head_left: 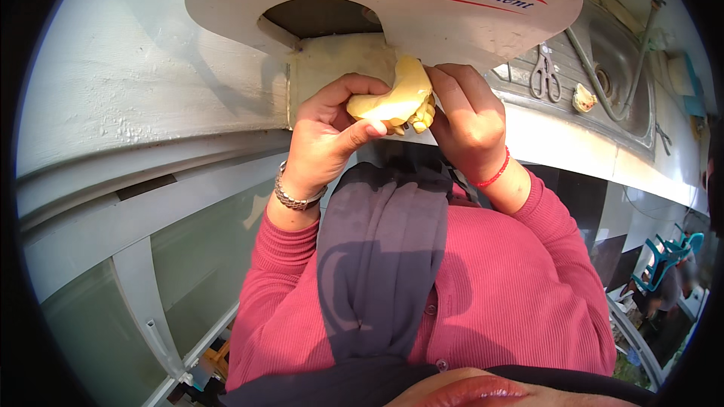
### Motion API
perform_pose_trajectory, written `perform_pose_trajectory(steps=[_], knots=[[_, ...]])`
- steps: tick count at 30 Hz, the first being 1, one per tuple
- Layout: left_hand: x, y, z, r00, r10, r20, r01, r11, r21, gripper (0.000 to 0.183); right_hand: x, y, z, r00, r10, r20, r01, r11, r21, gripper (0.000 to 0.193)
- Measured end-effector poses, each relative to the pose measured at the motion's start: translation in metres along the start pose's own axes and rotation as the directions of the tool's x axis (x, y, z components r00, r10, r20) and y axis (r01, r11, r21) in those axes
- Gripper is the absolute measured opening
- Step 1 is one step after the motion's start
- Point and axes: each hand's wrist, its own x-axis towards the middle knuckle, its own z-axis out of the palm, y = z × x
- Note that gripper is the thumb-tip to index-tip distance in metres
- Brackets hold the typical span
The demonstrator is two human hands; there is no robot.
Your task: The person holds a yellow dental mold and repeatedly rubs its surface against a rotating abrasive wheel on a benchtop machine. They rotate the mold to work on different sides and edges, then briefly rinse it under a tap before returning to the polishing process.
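A yellow dental cast [392,102], curved and with tooth shapes along its lower edge, is held up in front of my chest. My left hand [332,124] is closed on its left part, the thumb below and the fingers behind. On the other side my right hand [473,117] grips the right edge with bent fingers; its thumb is mostly hidden. Just beyond the cast stands a white rounded machine housing [407,0] with a dark opening [324,16]. A pale, stained ledge [313,68] lies under that opening.
To the right, grey-handled scissors [544,75] and a small cream-coloured piece [583,98] lie on the drainboard of a metal sink [630,94]. A hose [643,53] hangs into the basin. A white surface [151,83] spans the left. A teal plastic chair [664,260] stands at far right.
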Motion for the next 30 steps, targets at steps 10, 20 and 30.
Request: perform_pose_trajectory(steps=[10, 20, 30], knots=[[0.009, 0.012, -0.056, 0.997, -0.046, -0.068, 0.067, 0.934, 0.35, 0.04, 0.014, -0.022, 0.052, 0.988, 0.119, 0.096, -0.107, 0.987, -0.122, 0.025], [0.015, -0.006, -0.072, 0.768, 0.639, 0.038, -0.22, 0.209, 0.953, 0.03, 0.022, -0.027, 0.076, 0.965, 0.249, 0.085, -0.219, 0.938, -0.268, 0.015], [0.03, 0.006, -0.074, 0.863, 0.505, 0.019, -0.119, 0.167, 0.979, 0.019, 0.024, -0.026, 0.087, 0.959, 0.277, 0.064, -0.244, 0.917, -0.314, 0.014]])
